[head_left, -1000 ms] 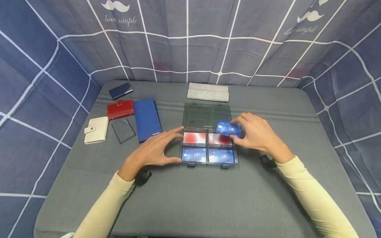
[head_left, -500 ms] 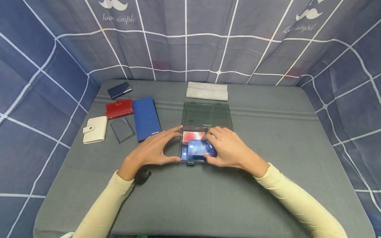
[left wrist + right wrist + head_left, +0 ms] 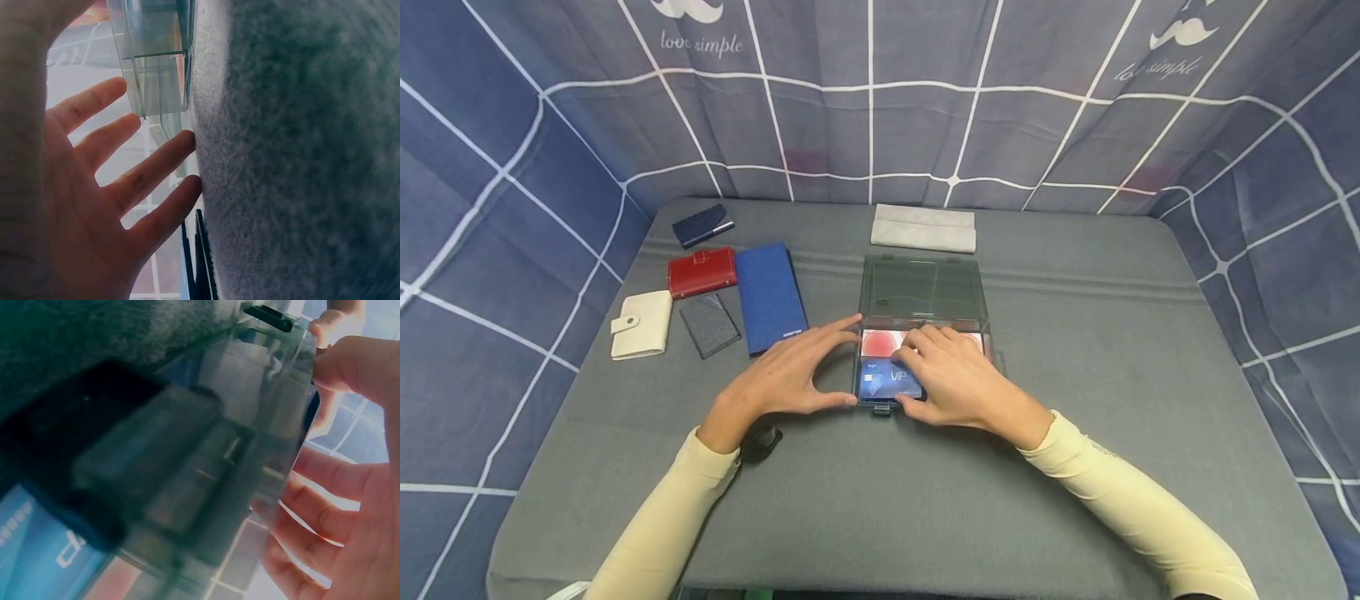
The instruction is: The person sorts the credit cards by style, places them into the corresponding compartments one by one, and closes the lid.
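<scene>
A clear plastic card case (image 3: pixel 921 287) lies with its dark lid folded back, its tray split into compartments. Over the front left compartment sits a blue VIP card (image 3: pixel 887 381), pinched at its right edge by my right hand (image 3: pixel 958 375). That hand covers most of the front right compartment. A red and white card (image 3: pixel 880 342) shows in the back left compartment. My left hand (image 3: pixel 782 375) spreads its fingers at the case's left side, thumb near the front corner. In the left wrist view its fingers (image 3: pixel 159 164) extend beside the clear wall.
Left on the grey table (image 3: pixel 880 508) lie a blue wallet (image 3: pixel 771 297), a red wallet (image 3: pixel 702 273), a cream card holder (image 3: pixel 642 325), a grey sleeve (image 3: pixel 710 327) and a navy case (image 3: pixel 702 226). A pale folded pouch (image 3: pixel 922 228) sits behind the card case.
My right hand has carried the blue VIP card leftward and down, from above the back right compartment to the front left one. My left hand stays in place.
</scene>
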{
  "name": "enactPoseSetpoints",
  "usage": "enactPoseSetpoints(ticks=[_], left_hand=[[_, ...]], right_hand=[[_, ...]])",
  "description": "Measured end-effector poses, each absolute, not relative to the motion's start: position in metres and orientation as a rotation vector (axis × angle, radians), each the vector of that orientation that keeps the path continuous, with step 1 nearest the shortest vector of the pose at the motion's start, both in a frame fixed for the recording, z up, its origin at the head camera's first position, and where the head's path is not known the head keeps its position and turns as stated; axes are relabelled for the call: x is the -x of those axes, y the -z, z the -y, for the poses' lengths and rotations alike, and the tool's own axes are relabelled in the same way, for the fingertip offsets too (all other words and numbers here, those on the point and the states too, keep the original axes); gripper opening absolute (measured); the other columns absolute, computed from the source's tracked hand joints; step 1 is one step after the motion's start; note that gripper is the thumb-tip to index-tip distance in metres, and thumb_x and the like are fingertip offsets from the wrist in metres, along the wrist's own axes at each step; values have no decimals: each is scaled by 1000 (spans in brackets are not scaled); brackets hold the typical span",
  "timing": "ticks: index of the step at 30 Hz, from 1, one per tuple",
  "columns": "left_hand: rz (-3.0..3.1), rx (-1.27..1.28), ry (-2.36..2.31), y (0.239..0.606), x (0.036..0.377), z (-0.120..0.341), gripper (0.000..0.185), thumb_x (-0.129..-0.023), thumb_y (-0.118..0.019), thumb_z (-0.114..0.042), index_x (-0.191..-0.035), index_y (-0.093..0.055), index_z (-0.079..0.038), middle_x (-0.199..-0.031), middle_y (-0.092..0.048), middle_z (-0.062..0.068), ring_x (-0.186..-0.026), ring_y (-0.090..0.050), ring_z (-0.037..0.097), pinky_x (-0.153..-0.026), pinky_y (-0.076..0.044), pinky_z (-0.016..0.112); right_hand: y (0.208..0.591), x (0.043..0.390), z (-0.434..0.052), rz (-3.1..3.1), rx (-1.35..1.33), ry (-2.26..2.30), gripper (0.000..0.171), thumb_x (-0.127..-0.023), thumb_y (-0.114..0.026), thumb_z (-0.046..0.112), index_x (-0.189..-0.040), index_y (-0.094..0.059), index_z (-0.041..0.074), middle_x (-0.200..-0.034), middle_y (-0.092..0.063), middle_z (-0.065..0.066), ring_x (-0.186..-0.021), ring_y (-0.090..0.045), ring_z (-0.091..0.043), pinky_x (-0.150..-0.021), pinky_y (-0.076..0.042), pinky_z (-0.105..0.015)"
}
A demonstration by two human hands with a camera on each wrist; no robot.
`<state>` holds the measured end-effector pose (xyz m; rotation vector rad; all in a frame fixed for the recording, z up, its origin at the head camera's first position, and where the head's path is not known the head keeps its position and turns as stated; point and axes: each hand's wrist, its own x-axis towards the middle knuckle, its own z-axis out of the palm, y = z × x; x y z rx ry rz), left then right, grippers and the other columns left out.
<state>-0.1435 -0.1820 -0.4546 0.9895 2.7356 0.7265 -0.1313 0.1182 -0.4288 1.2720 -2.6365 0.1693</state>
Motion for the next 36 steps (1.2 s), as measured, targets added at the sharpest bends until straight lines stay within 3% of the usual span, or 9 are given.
enactPoseSetpoints(ticks=[14,19,25,29,36], left_hand=[[-2736,-978,-730,453,144,180,88,-88,-80,-67,-158,-53,-23,-177,-27,-9,-157,-41,27,-122,-38,63],[-2733,-857,-841,450,146,173,90,-93,-75,-64,-164,-44,-19,-171,-41,-1,-155,-44,27,-122,-39,60],[-2722,-621,-1040,442,159,156,79,-105,-63,-55,-165,-37,-12,-165,-48,13,-144,-57,32,-117,-44,58],[-2639,-478,-1181,438,177,145,78,-109,-58,-49,-169,-26,-11,-167,-43,21,-140,-60,38,-115,-47,58],[-2470,-252,-1369,438,208,126,77,-113,-48,-49,-171,-18,-9,-166,-43,25,-148,-50,43,-125,-34,58]], right_hand=[[432,131,-116,2577,-1320,-152,47,-93,-76,53,-120,-75,14,-116,-68,-3,-106,-66,-26,-88,-56,-43],[427,136,-127,2625,-1263,-244,47,-96,-75,49,-124,-74,11,-120,-70,-6,-109,-68,-29,-90,-57,-46],[413,166,-172,2773,-963,-561,50,-100,-74,40,-140,-67,11,-135,-68,-10,-119,-68,-34,-92,-58,-56],[422,192,-202,2893,-680,-913,58,-105,-68,35,-154,-54,7,-150,-57,-20,-131,-62,-43,-104,-52,-62],[450,219,-224,2950,-331,-1581,60,-115,-52,25,-165,-33,-3,-164,-43,-30,-143,-54,-47,-117,-45,-55]])
